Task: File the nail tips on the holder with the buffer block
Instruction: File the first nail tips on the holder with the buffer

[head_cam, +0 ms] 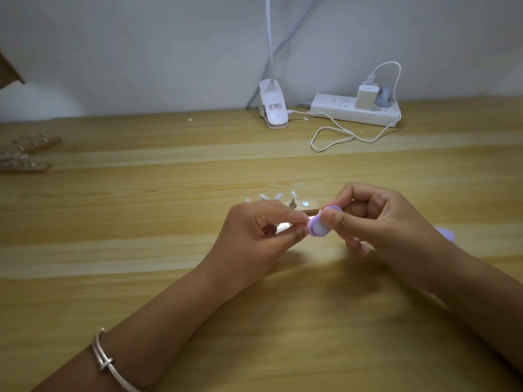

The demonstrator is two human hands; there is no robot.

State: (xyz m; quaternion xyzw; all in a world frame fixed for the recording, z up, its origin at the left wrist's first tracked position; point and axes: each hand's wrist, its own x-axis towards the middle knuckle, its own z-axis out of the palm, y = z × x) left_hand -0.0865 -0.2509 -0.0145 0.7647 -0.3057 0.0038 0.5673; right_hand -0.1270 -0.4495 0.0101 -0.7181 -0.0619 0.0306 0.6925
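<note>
A small purple and white buffer block (318, 226) is pinched between the thumb and fingers of my right hand (376, 219) above the table. My left hand (254, 233) pinches something small at the block's left end; its fingers hide it, so I cannot tell if it is a nail tip. Just behind both hands lies the clear nail tip holder (304, 205), with several pale nail tips (278, 196) sticking up from it. My left hand partly covers the holder.
The wooden table (169, 222) runs to a white wall. At the back stand a white clip lamp base (273, 108) and a power strip (355, 110) with a looping cable. More clear holders (25, 154) lie far left. A purple object (445, 233) peeks behind my right wrist.
</note>
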